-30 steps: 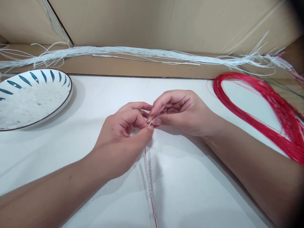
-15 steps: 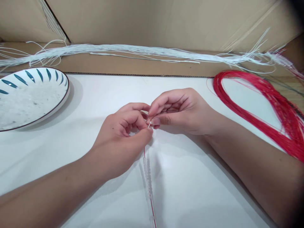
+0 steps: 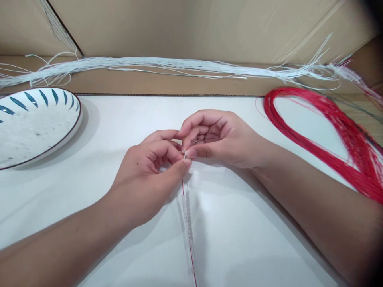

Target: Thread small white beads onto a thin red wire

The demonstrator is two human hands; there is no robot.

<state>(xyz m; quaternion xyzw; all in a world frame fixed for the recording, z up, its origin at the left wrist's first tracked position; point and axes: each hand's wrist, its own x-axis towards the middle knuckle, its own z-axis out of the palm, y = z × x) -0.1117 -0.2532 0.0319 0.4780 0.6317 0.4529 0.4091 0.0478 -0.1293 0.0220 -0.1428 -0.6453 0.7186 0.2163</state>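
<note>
White tabletop, cardboard wall behind. Red cord coil at right, white strands along the back, leaf-patterned plate at left. Left hand and right hand meet centrally, beaded red thread below. Left fingertips pinch a tiny white tip; right thumb touches it, that grip's closure unclear.

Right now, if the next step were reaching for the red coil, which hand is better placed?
Probably the right hand: it is nearer the red coil, while the left hand would have to reach past the right.
</note>
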